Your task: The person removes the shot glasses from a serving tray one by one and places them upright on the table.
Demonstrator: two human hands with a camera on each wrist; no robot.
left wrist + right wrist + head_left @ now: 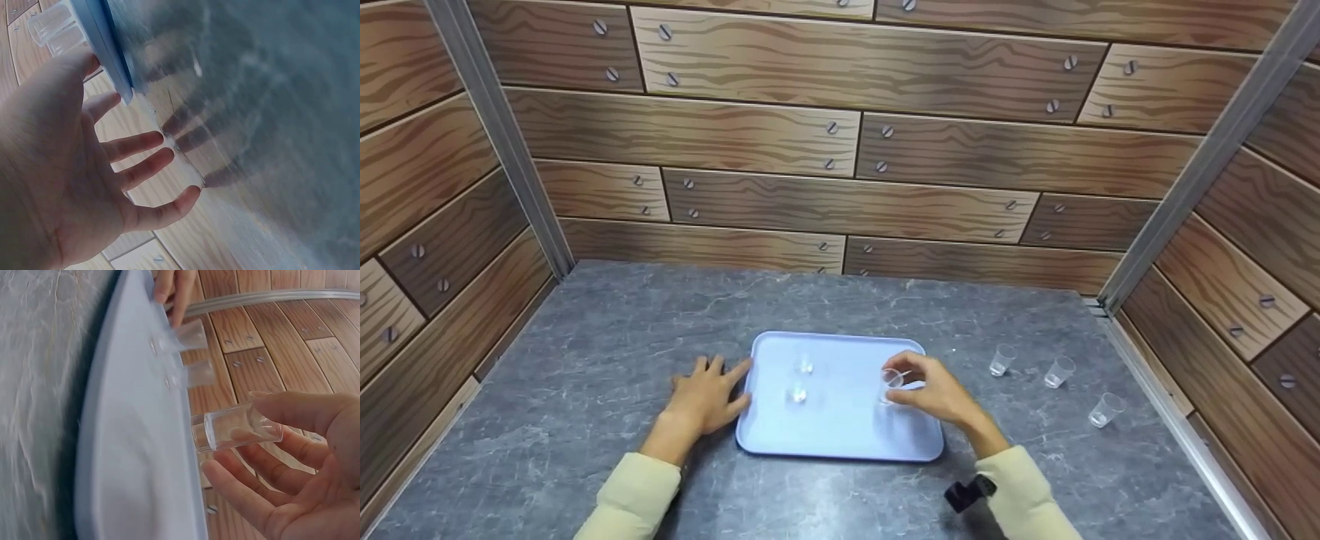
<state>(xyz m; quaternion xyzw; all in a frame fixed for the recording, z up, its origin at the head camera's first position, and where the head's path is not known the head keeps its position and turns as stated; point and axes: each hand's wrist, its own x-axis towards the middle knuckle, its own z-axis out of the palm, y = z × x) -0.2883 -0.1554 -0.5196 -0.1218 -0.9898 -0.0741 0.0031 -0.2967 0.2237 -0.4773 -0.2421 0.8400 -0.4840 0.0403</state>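
Note:
A pale blue tray (840, 439) lies on the table. My right hand (928, 386) pinches a small clear shot glass (242, 427) between thumb and fingers near the rim, with its thick base close over the right part of the tray. Two more clear shot glasses, a front one (797, 391) and a back one (805, 364), stand upright on the tray's left half. At the tray's left edge, my left hand (701, 401) is spread on the tabletop, its thumb and index fingertips right at the rim.
Three more shot glasses stand on the grey marbled table (660, 315) right of the tray: a back one (1001, 361), a middle one (1059, 372) and a front one (1106, 410). Wood-patterned walls (840, 142) enclose the table, with a metal rail (1185, 427) along its right edge.

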